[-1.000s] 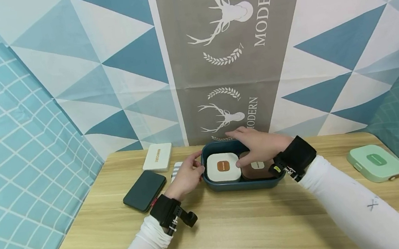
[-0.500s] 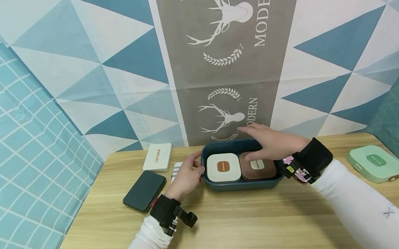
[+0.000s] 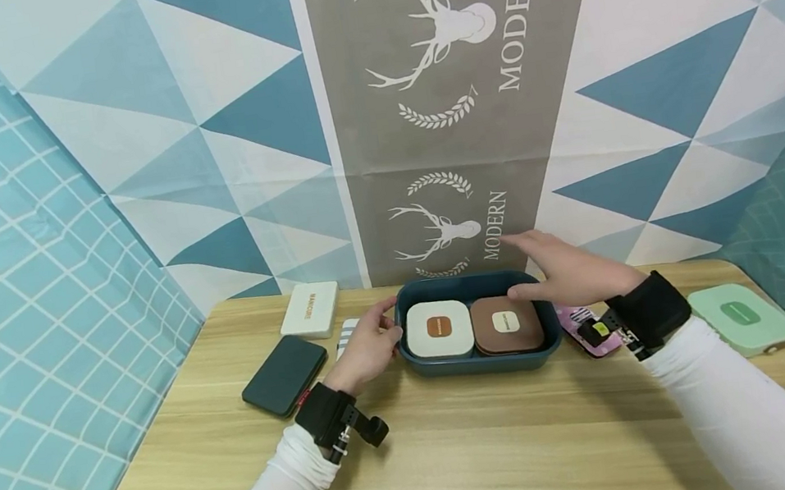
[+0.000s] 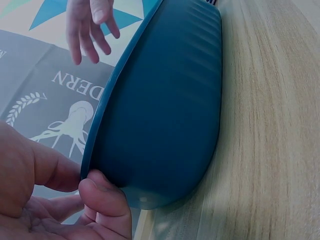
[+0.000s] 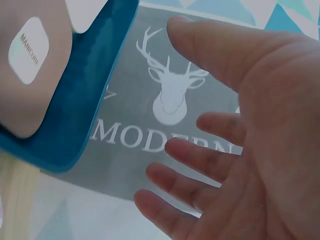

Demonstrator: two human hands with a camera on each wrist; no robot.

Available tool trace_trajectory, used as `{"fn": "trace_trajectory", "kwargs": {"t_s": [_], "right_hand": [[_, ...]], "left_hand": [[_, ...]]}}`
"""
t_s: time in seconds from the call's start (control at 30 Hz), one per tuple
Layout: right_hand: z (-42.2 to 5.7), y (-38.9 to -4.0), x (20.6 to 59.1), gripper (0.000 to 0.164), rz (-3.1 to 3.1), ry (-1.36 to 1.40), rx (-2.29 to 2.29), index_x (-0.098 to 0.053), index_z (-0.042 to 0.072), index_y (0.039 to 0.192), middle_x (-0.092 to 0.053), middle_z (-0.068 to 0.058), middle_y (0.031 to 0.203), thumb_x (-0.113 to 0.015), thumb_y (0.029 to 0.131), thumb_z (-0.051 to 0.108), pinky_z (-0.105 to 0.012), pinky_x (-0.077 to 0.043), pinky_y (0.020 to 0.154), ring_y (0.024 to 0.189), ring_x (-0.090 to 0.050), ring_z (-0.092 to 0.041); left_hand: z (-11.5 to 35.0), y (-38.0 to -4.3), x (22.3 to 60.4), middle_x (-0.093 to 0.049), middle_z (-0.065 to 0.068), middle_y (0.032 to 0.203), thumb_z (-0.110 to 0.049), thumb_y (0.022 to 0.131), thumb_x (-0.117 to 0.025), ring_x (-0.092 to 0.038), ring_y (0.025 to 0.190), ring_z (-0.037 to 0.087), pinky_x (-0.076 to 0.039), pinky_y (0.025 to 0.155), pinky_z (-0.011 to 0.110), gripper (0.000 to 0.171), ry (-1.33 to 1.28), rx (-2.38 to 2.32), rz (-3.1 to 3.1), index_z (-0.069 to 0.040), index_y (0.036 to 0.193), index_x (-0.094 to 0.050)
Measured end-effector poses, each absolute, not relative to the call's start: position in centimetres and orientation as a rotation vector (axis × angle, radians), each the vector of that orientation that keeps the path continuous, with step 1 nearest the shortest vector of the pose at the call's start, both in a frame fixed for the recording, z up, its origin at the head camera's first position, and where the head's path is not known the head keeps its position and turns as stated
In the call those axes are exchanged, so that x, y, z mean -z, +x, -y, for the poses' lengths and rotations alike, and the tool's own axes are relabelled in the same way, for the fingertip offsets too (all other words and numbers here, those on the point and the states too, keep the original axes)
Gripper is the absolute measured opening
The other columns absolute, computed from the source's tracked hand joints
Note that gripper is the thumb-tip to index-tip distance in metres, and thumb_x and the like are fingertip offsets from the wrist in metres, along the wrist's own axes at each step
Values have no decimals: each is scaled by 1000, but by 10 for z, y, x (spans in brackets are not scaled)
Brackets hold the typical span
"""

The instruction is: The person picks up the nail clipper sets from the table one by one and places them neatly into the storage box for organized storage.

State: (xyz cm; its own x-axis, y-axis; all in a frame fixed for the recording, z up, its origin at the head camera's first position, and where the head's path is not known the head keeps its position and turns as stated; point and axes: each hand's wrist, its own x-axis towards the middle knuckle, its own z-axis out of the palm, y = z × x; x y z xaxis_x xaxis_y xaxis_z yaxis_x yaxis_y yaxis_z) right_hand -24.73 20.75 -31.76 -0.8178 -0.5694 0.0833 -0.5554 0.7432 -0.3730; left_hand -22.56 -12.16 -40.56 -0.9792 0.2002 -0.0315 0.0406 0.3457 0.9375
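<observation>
A dark blue plastic bin [image 3: 483,364] stands at the back of the table. Inside it lie two flat, rounded square cases side by side: a white case [image 3: 443,346] with an orange label, and a brown case [image 3: 511,343] whose cream label reads "MANICURE" in the right wrist view. My left hand [image 3: 368,352] pinches the bin's left rim between thumb and finger, plain in the left wrist view [image 4: 105,200]. Over the bin's right end hovers my right hand [image 3: 578,268], holding nothing, its fingers spread and relaxed in the right wrist view.
Left of the bin lie a white "MANICURE" case [image 3: 310,310], a dark green flat case [image 3: 285,375] and a striped item [image 3: 347,334] partly behind my left hand. Under my right wrist is a pink patterned item [image 3: 603,345]. A mint green case [image 3: 741,319] sits far right.
My right hand has drawn away to the right from over the two cases, uncovering the brown one and the pink item. The left hand keeps its hold on the rim.
</observation>
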Motion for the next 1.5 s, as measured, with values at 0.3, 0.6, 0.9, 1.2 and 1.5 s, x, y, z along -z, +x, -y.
{"fn": "trace_trajectory", "kwargs": {"t_s": [0.3, 0.6, 0.9, 1.2, 1.5], "right_hand": [[-229, -245, 319, 85, -2937, -830, 620, -18, 12, 154, -22, -20, 153, -61, 90, 49, -58, -28, 105, 139, -22, -39], [-251, -242, 327, 89, -3010, -744, 612, -22, 7, 152, -25, -20, 152, -65, 87, 50, -61, -29, 103, 136, -26, -39], [-276, -235, 332, 95, -3028, -665, 629, -20, 8, 153, -24, -24, 150, -63, 84, 58, -62, -29, 101, 135, -26, -43], [-310, -228, 340, 93, -3082, -572, 594, -19, 4, 152, -25, -29, 148, -64, 87, 53, -66, -23, 100, 133, -22, -51], [-337, -224, 351, 100, -3107, -462, 582, -15, 2, 153, -24, -32, 147, -59, 85, 62, -64, -24, 100, 133, -21, -52]], "left_hand": [[121, -225, 404, -48, 13, 99, -2, 98, -48, -53, 67, 23, -43, 55, 29, 52, 226, -1712, -2452, -9, 147, -35], [122, -222, 401, -47, 14, 98, -2, 98, -47, -54, 71, 31, -43, 55, 28, 52, 240, -1719, -2435, -8, 148, -33], [124, -225, 408, -47, 13, 98, -4, 98, -47, -53, 67, 23, -43, 56, 30, 52, 231, -1717, -2439, -11, 148, -34], [122, -225, 406, -47, 13, 98, -4, 98, -47, -55, 73, 36, -41, 54, 29, 52, 232, -1704, -2452, -11, 148, -34], [122, -223, 405, -48, 14, 99, -3, 98, -47, -55, 73, 36, -42, 54, 29, 52, 231, -1711, -2444, -11, 148, -34]]}}
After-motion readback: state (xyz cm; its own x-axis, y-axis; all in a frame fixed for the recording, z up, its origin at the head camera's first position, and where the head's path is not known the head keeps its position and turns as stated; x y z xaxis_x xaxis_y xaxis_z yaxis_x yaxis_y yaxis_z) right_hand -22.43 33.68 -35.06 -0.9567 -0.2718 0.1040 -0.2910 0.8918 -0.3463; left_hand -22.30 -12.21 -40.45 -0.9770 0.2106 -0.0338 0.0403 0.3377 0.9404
